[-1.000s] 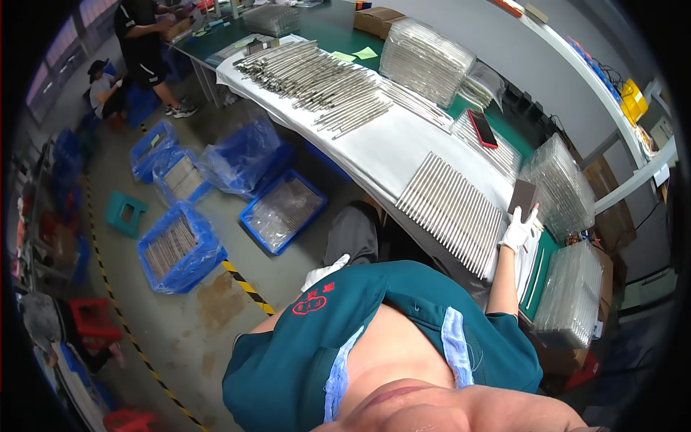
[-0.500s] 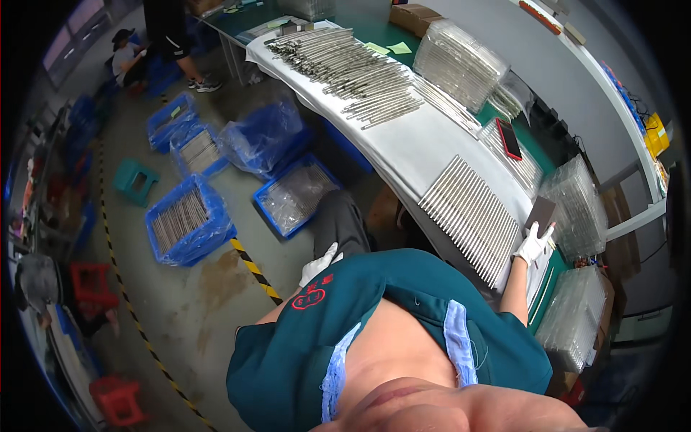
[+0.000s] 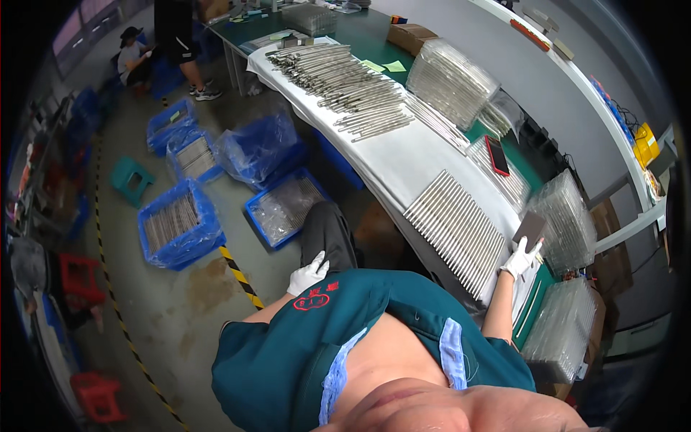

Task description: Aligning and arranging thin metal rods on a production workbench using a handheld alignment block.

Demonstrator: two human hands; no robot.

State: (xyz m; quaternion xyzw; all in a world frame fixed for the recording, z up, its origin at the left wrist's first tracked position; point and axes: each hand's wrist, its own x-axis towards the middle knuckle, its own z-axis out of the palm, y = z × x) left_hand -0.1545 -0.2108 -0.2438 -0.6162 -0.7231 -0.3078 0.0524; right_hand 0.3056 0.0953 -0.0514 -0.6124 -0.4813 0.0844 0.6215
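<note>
My right hand (image 3: pixel 520 261), in a white glove, is at the right side of the table with its fingers at the near end of a dark brown flat rectangular block (image 3: pixel 530 227), which it appears to grip. Just left of it lies a neat row of slim silver metal rods (image 3: pixel 457 234), side by side on a white cloth (image 3: pixel 392 162). My left hand (image 3: pixel 308 275), also white-gloved, rests on my dark-trousered leg with its fingers extended and nothing seen in it.
Many loose rods (image 3: pixel 345 83) lie farther along the table. Stacked clear plastic trays (image 3: pixel 450 83) and a red-edged phone (image 3: pixel 497 155) are along its back. Blue crates (image 3: pixel 180 223) of rods and a green stool (image 3: pixel 132 180) stand on the floor at left. Two people are in the far left background.
The whole view has shifted slightly, so the table and rods appear lower and more to the left. Both hands keep nearly the same places relative to the block and my leg.
</note>
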